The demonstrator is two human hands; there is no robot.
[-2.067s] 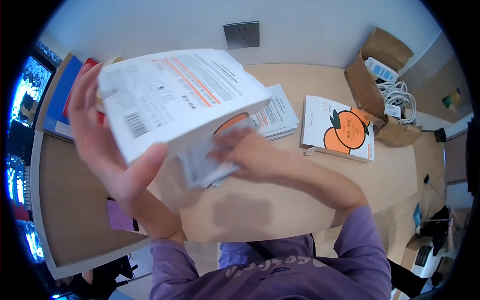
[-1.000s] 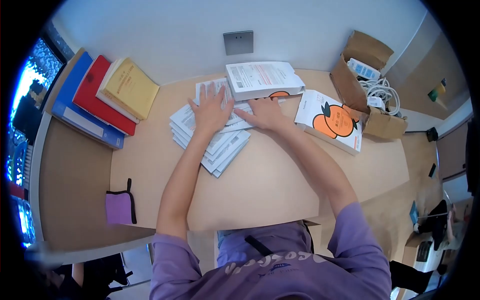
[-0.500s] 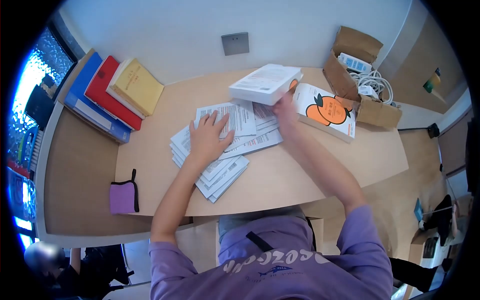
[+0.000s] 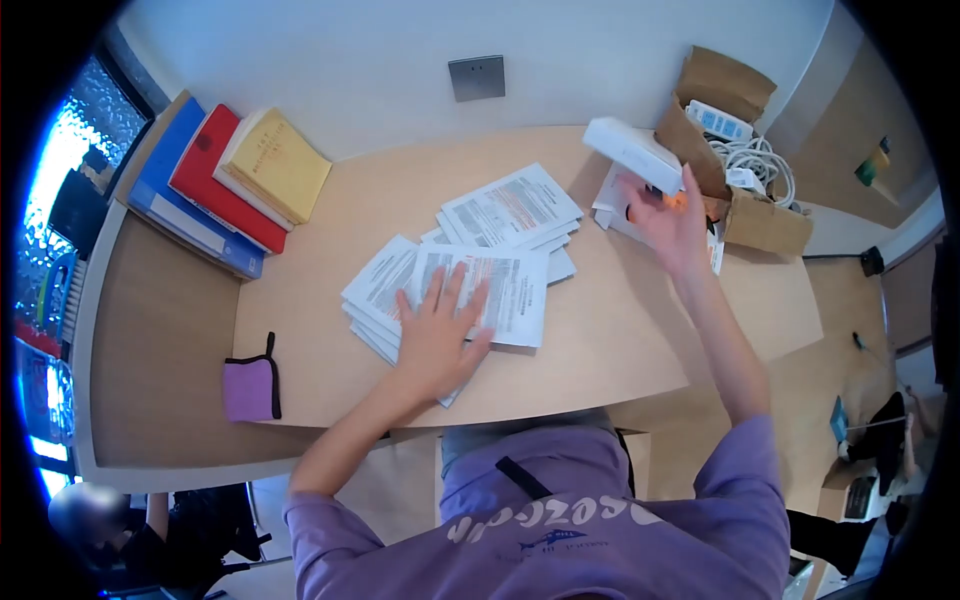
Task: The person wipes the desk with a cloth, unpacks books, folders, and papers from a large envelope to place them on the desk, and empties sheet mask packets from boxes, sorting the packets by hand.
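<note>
My left hand (image 4: 440, 335) lies flat, fingers spread, on a printed sheet (image 4: 510, 295) atop an overlapping pile. More printed sheets (image 4: 515, 210) are fanned out behind it. To the right, my right hand (image 4: 668, 228) grips the lower end of a thick white box (image 4: 632, 155), which is tilted above the desk. Beneath that hand lies a second white box (image 4: 715, 250) with an orange fruit picture, mostly covered by the hand and the raised box.
A brown carton (image 4: 765, 222) with white cables (image 4: 755, 160) and a power strip (image 4: 718, 122) stands at the back right. Binders (image 4: 215, 190) and a yellow book (image 4: 278, 165) stand at left. A purple pouch (image 4: 252, 388) lies front left. Another person (image 4: 150, 535) is at lower left.
My right hand has carried the white box rightward, off the sheets, and tilted it. My left hand has slid slightly toward me and right, and the sheets are now more spread out.
</note>
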